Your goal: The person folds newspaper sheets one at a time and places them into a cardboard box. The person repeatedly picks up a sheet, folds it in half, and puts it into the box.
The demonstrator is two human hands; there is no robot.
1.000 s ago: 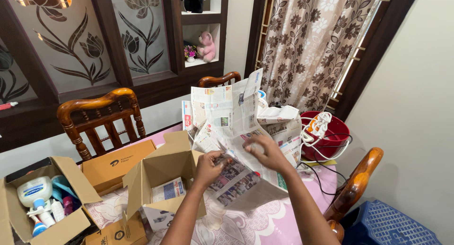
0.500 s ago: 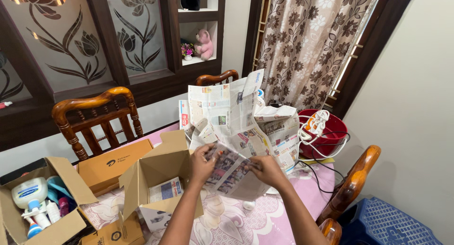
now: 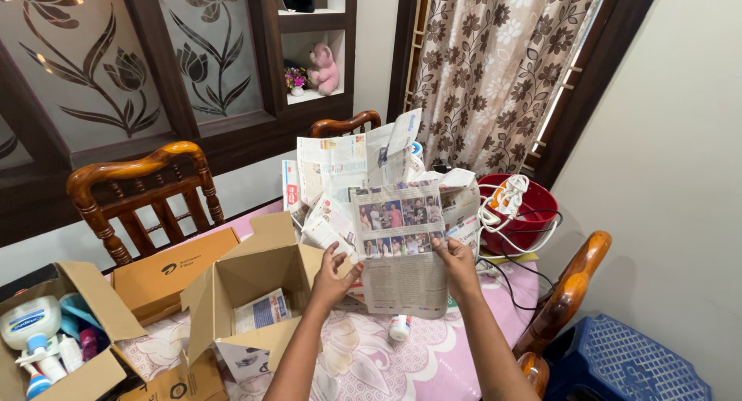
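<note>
Head view: two hands hold a folded newspaper sheet upright above a cluttered worktop.

Left hand [image 3: 334, 273] pinches the lower left edge of the newspaper sheet [image 3: 402, 250] and right hand [image 3: 457, 263] grips its right edge, keeping it taut and lifted off the pink floral worktop [image 3: 433, 362]. An open cardboard box [image 3: 255, 293] stands just left. Loose newspapers [image 3: 340, 177] pile behind it. A small white bottle [image 3: 399, 327] lies below. A red bowl [image 3: 533, 215] holds a coiled white cable.
</note>
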